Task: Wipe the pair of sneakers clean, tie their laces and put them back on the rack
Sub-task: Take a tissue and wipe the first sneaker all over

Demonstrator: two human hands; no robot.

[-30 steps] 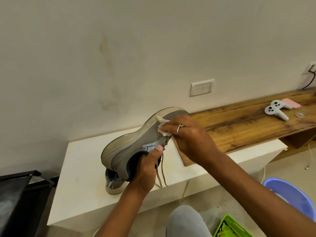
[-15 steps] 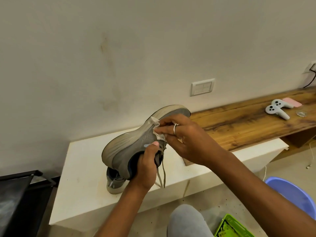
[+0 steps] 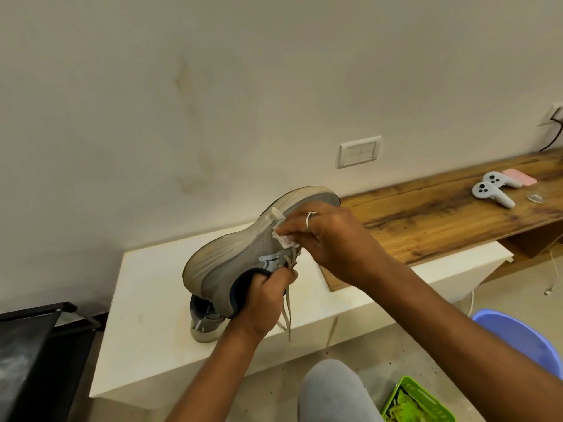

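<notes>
A black rack (image 3: 29,345) stands at the far left edge, beside a low white table (image 3: 146,300) set against a pale wall. One grey sneaker (image 3: 205,325) of the pair rests on this table, near its front edge, mostly hidden by the other one.

The second grey sneaker (image 3: 240,257) is held in the air just above the first, tipped on its side, with its pale sole facing the wall and its toe pointing up and to the right. The left hand (image 3: 262,303) grips it at the heel, fingers curled round the dark collar of the opening. Loose laces (image 3: 286,315) hang down past this hand.

The right hand (image 3: 332,242), with a ring (image 3: 310,219) on one finger, pinches a small white wipe (image 3: 281,236) and presses it against the sneaker's side, next to the lace eyelets.

Farther right, a white switch plate (image 3: 359,151) sits on the wall. Below it a long wooden table (image 3: 426,226) overlaps the white one and carries two white game controllers (image 3: 493,194) and a flat pink object (image 3: 519,179) just beside them.

At the bottom, the person's knee (image 3: 332,391) in grey fabric shows; to its right are a green basket (image 3: 417,400) and a blue plastic basin (image 3: 524,339) on the floor.
</notes>
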